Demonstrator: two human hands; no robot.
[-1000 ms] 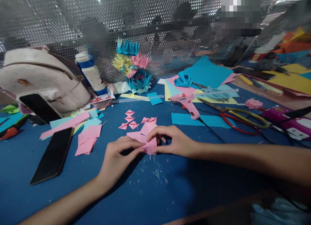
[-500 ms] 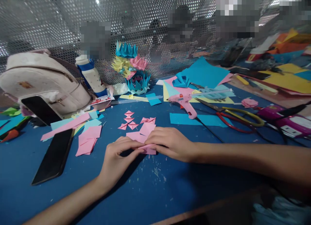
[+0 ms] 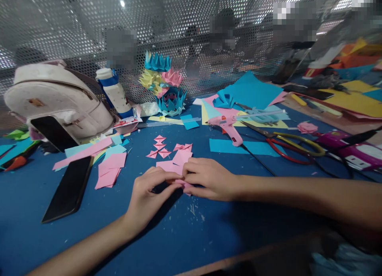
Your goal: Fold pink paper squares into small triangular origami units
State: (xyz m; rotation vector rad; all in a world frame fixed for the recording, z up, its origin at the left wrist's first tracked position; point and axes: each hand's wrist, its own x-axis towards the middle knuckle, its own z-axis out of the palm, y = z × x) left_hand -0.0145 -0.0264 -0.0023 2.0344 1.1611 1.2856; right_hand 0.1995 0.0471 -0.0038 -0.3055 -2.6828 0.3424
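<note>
Between my two hands is a small piece of pink paper, pinched over the blue tabletop and partly covered by my fingers. My left hand grips its left side between thumb and fingers. On its right side, my right hand is closed, thumb below and fingers above. Flat pink squares lie just behind my fingertips. Several small folded pink paper pieces rest a little farther back. Left of my left hand lies a stack of pink paper squares.
A pink glue gun with a cord and large scissors lie to the right. A black phone is at left, before a white backpack and a bottle. Folded paper flowers stand against a perforated metal screen.
My fingers have shifted on the pink paper, which now sits tilted and more covered by them. The whole view has moved slightly, so the objects at left appear a little farther right.
</note>
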